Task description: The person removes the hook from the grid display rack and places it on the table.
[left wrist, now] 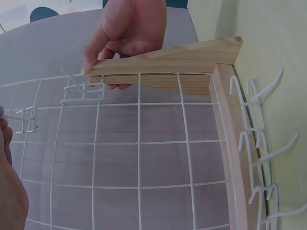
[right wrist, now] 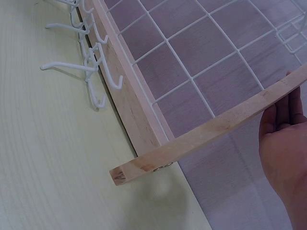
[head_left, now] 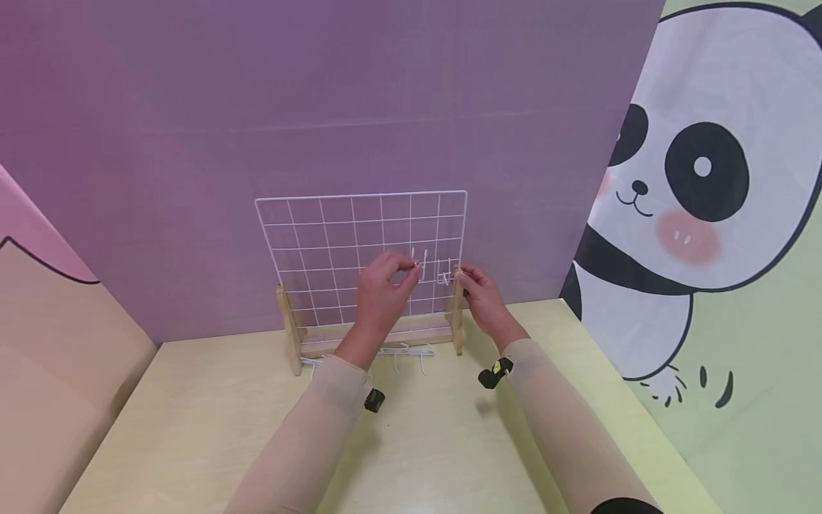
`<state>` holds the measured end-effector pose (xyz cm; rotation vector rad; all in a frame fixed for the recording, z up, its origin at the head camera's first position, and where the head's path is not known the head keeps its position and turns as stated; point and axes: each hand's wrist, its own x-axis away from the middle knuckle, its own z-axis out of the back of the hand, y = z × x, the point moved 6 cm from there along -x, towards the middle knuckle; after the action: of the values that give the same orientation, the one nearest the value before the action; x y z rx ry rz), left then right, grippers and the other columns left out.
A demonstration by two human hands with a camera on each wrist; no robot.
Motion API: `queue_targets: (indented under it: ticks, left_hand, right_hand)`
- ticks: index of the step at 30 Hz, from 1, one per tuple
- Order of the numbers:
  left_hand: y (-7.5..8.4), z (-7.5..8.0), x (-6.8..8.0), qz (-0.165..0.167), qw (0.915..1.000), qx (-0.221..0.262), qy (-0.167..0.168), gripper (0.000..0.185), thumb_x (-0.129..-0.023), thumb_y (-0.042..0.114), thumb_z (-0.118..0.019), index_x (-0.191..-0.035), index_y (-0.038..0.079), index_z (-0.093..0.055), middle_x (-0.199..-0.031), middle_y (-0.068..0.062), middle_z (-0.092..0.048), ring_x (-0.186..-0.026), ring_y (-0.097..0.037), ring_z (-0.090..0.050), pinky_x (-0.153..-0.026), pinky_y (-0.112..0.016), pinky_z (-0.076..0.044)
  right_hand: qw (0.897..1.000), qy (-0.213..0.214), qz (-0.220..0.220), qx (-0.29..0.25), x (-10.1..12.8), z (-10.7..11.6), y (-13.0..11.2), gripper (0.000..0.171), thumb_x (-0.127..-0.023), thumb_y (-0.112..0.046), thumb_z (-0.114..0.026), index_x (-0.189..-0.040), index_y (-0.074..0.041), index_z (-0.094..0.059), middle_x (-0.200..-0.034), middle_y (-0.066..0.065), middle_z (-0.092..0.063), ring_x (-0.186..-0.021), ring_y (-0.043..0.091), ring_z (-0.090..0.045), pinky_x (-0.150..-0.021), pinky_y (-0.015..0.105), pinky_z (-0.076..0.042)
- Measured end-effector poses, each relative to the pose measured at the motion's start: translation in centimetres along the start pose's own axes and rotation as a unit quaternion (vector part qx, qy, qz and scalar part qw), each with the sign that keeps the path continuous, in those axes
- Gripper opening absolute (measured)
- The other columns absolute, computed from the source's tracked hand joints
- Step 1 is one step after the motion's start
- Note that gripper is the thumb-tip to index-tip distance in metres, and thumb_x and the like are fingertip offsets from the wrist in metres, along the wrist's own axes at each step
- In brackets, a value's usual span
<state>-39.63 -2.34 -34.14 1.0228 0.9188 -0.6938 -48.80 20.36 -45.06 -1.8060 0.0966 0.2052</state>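
Observation:
A white wire grid panel (head_left: pixel 334 243) stands upright in a wooden base (head_left: pixel 379 335) at the back of the table. My left hand (head_left: pixel 409 268) pinches a white wire hook (head_left: pixel 419 261) against the grid's right part; in the left wrist view that hook (left wrist: pixel 25 120) sits on the wires beside my fingertips (left wrist: pixel 5 132). A second hook (head_left: pixel 443 275) hangs on the grid just to its right. My right hand (head_left: pixel 467 275) grips the top of the right wooden upright (head_left: pixel 457 314), with thumb and fingers (left wrist: pixel 127 28) curled round the post (left wrist: pixel 168 60).
Several loose white hooks (head_left: pixel 401 352) lie on the pale yellow table (head_left: pixel 212 428) right in front of the base, also seen as hooks (right wrist: pixel 88 72) in the right wrist view. A purple wall (head_left: pixel 321 107) stands close behind the grid. A panda wall (head_left: pixel 706 214) closes the right side.

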Motion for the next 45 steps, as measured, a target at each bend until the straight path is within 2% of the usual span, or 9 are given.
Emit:
queue_targets:
  ticks: [5,11,18,26,35,40,45]
  left_hand:
    - [-0.5,-0.1,0.6,-0.003,0.9999,-0.016,-0.003,0.006,-0.095,0.001,-0.084,-0.098,0.001,-0.079,-0.097,-0.011,-0.076,-0.092,-0.027,-0.076,-0.087,-0.040,-0.064]
    - [-0.6,-0.2,1.3,-0.005,0.9992,-0.032,-0.024,0.006,-0.098,0.005,-0.082,-0.102,0.001,-0.079,-0.099,-0.012,-0.077,-0.093,-0.029,-0.075,-0.088,-0.044,-0.063]
    - [-0.8,-0.3,1.9,-0.005,0.9980,-0.045,-0.046,0.007,-0.099,0.008,-0.082,-0.103,0.002,-0.080,-0.100,-0.012,-0.078,-0.096,-0.031,-0.075,-0.091,-0.048,-0.062]
    - [-0.9,-0.5,2.7,-0.028,0.9959,-0.054,-0.067,0.005,-0.099,0.006,-0.081,-0.101,0.002,-0.079,-0.099,-0.010,-0.078,-0.096,-0.030,-0.075,-0.089,-0.045,-0.064]
    - [-1.1,-1.0,3.6,-0.025,0.9930,-0.058,-0.100,0.004,-0.098,0.004,-0.081,-0.101,0.002,-0.079,-0.098,-0.008,-0.077,-0.095,-0.028,-0.074,-0.090,-0.041,-0.064]
    - [-1.4,-1.5,4.2,-0.028,0.9913,-0.057,-0.115,0.004,-0.099,0.006,-0.080,-0.101,0.003,-0.079,-0.099,-0.007,-0.077,-0.095,-0.027,-0.074,-0.090,-0.041,-0.064]
    - [-1.8,-2.1,4.9,-0.019,0.9865,-0.074,-0.145,0.005,-0.098,0.005,-0.082,-0.102,0.004,-0.080,-0.100,-0.005,-0.077,-0.096,-0.025,-0.074,-0.091,-0.040,-0.063]
  right_hand:
    - [1.000,0.001,-0.002,0.002,0.0,0.0,0.0,0.019,-0.116,-0.012,-0.058,-0.132,-0.006,-0.065,-0.114,-0.005,-0.068,-0.116,0.020,-0.059,-0.104,0.030,-0.048]
    - [1.000,0.002,-0.006,0.002,0.0,0.1,0.0,0.022,-0.116,-0.012,-0.058,-0.135,-0.003,-0.063,-0.115,-0.004,-0.068,-0.122,0.025,-0.056,-0.107,0.030,-0.047]
    - [1.000,0.003,-0.004,0.001,0.0,0.1,0.1,0.024,-0.116,-0.011,-0.058,-0.137,-0.001,-0.062,-0.114,-0.005,-0.068,-0.116,0.020,-0.059,-0.105,0.029,-0.048]
    - [1.000,0.006,0.003,0.004,0.0,0.1,-0.1,0.016,-0.115,-0.010,-0.059,-0.127,-0.009,-0.069,-0.112,-0.007,-0.069,-0.111,0.015,-0.061,-0.104,0.029,-0.048]
    - [1.000,0.003,0.007,-0.009,-0.1,0.2,0.1,0.020,-0.114,-0.009,-0.060,-0.113,-0.023,-0.074,-0.111,-0.005,-0.070,-0.111,0.017,-0.061,-0.101,0.028,-0.049]
    - [1.000,0.005,0.002,-0.007,-0.2,0.3,0.2,0.016,-0.114,-0.010,-0.060,-0.115,-0.021,-0.073,-0.114,-0.003,-0.069,-0.111,0.017,-0.061,-0.101,0.028,-0.049]
    - [1.000,0.005,0.002,-0.016,-0.4,0.3,0.3,0.015,-0.113,-0.008,-0.062,-0.117,-0.018,-0.072,-0.113,-0.003,-0.070,-0.108,0.016,-0.063,-0.099,0.028,-0.050]
